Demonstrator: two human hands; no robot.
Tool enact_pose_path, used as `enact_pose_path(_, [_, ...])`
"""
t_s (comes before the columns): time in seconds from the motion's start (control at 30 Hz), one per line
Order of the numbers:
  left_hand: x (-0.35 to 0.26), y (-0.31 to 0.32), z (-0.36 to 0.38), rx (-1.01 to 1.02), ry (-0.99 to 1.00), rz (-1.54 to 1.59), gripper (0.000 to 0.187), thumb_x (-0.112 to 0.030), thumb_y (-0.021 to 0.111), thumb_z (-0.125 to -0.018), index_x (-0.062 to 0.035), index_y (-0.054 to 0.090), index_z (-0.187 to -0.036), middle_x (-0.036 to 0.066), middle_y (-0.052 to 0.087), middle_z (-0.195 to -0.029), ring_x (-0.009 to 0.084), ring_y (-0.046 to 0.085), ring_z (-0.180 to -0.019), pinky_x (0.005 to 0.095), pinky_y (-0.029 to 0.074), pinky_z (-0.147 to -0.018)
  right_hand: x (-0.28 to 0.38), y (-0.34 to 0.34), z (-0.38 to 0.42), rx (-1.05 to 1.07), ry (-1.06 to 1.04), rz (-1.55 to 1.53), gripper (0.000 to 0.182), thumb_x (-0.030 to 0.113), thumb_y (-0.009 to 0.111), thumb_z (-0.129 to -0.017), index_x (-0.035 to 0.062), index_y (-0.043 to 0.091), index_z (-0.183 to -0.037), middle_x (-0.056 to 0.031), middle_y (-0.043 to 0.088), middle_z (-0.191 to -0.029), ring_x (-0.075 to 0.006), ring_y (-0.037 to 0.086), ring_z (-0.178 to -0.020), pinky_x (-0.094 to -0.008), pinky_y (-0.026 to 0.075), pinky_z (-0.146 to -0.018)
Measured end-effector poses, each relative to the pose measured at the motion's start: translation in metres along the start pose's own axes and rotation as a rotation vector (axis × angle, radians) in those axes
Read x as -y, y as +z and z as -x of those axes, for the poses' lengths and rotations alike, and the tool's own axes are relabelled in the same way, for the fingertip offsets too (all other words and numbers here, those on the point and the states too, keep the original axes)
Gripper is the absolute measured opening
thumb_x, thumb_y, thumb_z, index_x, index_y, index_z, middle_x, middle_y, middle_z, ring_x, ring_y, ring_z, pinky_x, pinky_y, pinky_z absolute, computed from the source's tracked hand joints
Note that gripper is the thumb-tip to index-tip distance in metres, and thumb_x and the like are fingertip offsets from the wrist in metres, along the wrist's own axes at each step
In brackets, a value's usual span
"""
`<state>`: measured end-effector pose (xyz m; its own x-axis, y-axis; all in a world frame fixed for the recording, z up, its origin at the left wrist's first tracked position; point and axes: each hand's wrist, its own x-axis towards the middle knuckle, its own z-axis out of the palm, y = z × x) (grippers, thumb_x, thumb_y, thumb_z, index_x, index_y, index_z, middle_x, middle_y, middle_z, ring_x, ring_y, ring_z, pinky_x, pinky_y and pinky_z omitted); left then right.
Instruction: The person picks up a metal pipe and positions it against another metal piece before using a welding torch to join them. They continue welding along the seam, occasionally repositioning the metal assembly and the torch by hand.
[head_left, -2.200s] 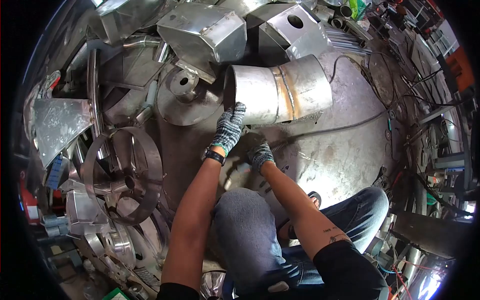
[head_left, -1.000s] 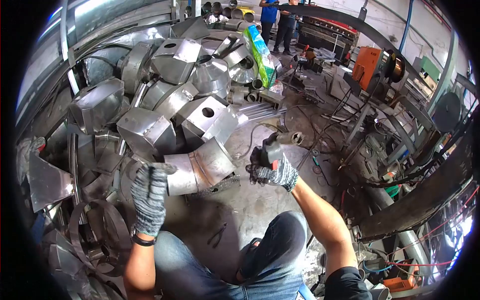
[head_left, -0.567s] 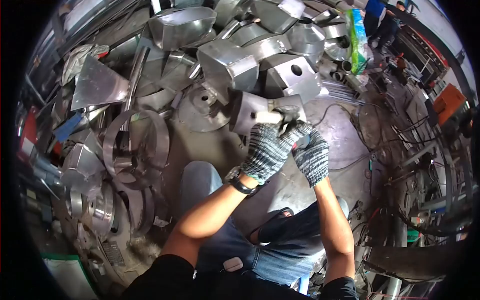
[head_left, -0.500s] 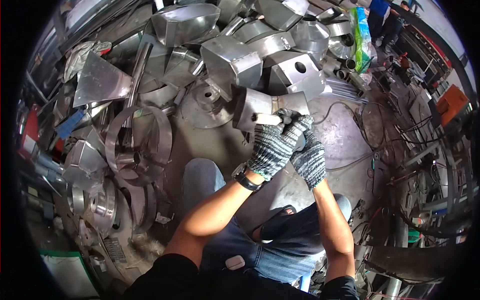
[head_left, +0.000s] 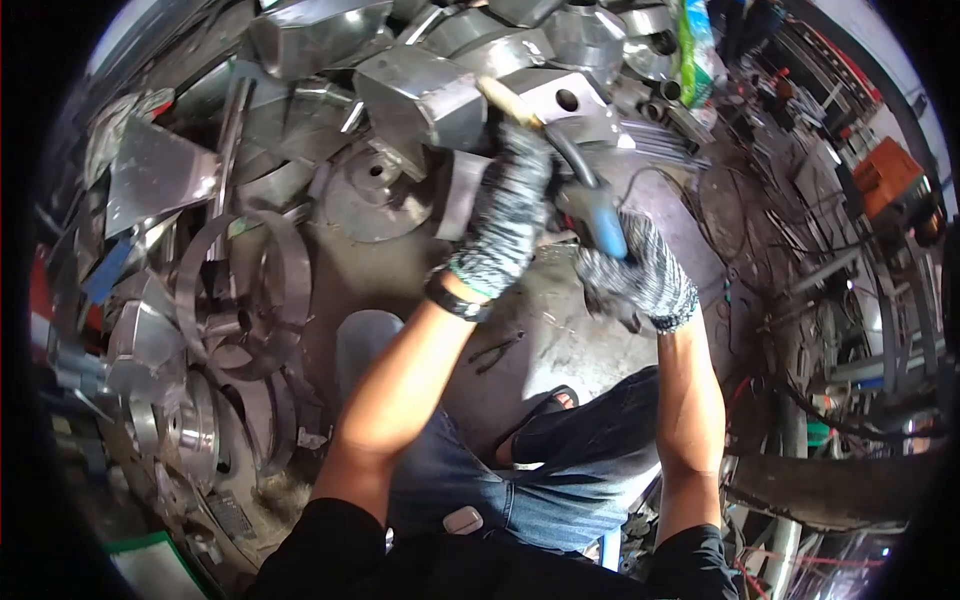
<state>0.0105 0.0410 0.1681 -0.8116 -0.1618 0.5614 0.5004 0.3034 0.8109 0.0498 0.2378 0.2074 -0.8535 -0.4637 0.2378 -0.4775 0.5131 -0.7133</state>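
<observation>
My left hand (head_left: 512, 205), in a black-and-white knit glove, is raised and blurred, its fingers closed around a cream stick-like handle (head_left: 508, 100) that pokes out above the glove. A black curved piece (head_left: 570, 155) runs from near this handle toward a blue-and-dark tool (head_left: 605, 225) whose kind I cannot make out. My right hand (head_left: 640, 272), gloved alike, is closed around that tool, lower and to the right. Behind my left hand stands a bent sheet-metal piece (head_left: 461, 195), partly hidden by the glove. Pliers (head_left: 497, 350) lie on the floor below my hands.
Sheet-metal housings (head_left: 420, 95) are heaped ahead. A flanged disc (head_left: 375, 190) lies left of my hands, and metal rings (head_left: 190, 320) stand farther left. Cables cross the floor at right near an orange box (head_left: 888, 175). My knees flank the floor space in front.
My hands have moved apart: the left up and away, the right slightly right and lower. The blue part of the tool now shows clearly. The pliers have come into view, and the view has shifted.
</observation>
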Motion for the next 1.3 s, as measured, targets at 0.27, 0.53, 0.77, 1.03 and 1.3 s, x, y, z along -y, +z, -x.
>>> enact_pose_path(0.27, [0.092,0.071,0.055,0.515,-0.95,1.029,0.056,-0.05,0.043,-0.115,-0.0049,0.055,-0.146,0.01,0.066,-0.136,0.0176,0.064,-0.122,0.0372,0.055,-0.109,0.009,0.011,-0.061,-0.339,0.423,-0.391,0.052,0.034,0.079,-0.097,-0.0035,0.067,-0.131,-0.011,0.068,-0.077,-0.0178,0.065,-0.066,-0.0359,0.054,-0.062])
enact_pose_path(0.53, [0.115,0.088,0.089,0.495,-0.84,1.148,0.045,-0.022,0.071,-0.103,-0.0035,0.057,-0.142,0.012,0.067,-0.134,0.0217,0.065,-0.122,0.0386,0.054,-0.107,-0.057,0.029,-0.057,-0.165,0.159,-0.817,0.057,0.018,0.084,-0.085,-0.0028,0.068,-0.136,-0.0109,0.077,-0.102,-0.0147,0.07,-0.084,-0.0318,0.058,-0.078])
enact_pose_path(0.77, [0.121,0.131,0.071,-0.015,0.087,0.21,0.023,-0.018,0.077,-0.093,0.0005,0.073,-0.105,0.015,0.077,-0.1,0.0314,0.073,-0.095,0.0446,0.055,-0.091,0.02,0.014,-0.063,-0.615,-0.069,-0.005,0.056,0.029,0.098,-0.069,0.0033,0.07,-0.111,-0.0149,0.074,-0.094,-0.0225,0.075,-0.084,-0.0385,0.059,-0.074])
enact_pose_path(1.03, [0.104,0.064,0.018,0.143,0.15,0.249,0.03,-0.011,0.075,-0.095,0.0022,0.07,-0.122,0.014,0.079,-0.11,0.0269,0.074,-0.097,0.044,0.055,-0.094,0.055,0.013,-0.102,-0.538,-0.205,0.025,0.059,0.031,0.093,-0.064,-0.001,0.067,-0.106,-0.0254,0.072,-0.095,-0.0425,0.073,-0.088,-0.0451,0.059,-0.081])
enact_pose_path(1.3, [-0.019,0.034,0.047,0.356,-0.097,0.131,0.021,-0.021,0.074,-0.099,-0.0007,0.072,-0.106,0.014,0.079,-0.087,0.0265,0.076,-0.08,0.0406,0.059,-0.077,0.045,-0.022,-0.066,-0.601,0.053,-0.457,0.044,0.036,0.083,-0.092,-0.0072,0.076,-0.1,-0.0157,0.074,-0.082,-0.017,0.071,-0.077,-0.037,0.059,-0.073])
